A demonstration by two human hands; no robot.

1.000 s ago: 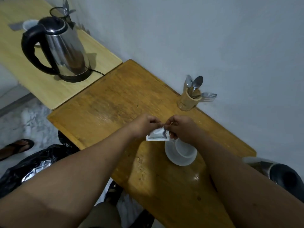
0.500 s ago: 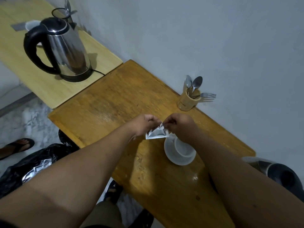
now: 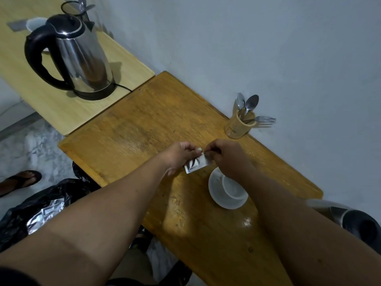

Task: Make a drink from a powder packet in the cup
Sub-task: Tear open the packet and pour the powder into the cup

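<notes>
Both hands pinch the top edge of a small silvery powder packet [image 3: 195, 164], which hangs tilted just above the wooden table. My left hand [image 3: 179, 154] grips its left corner and my right hand [image 3: 226, 159] grips its right corner. Just below and to the right stands a white cup [image 3: 234, 187] on a white saucer [image 3: 216, 191]; my right wrist covers part of the cup's rim. The cup looks empty.
A steel kettle [image 3: 82, 56] with a black handle stands on the lighter table at the back left. A wooden holder [image 3: 239, 125] with spoons and a fork stands by the wall. A black bag [image 3: 41, 205] and a sandalled foot [image 3: 19, 180] are on the floor at left. A dark bin [image 3: 358, 226] is at right.
The packet has tilted and crumpled, its top edge pulled up between the two hands. Both hands have stayed close together above the cup.
</notes>
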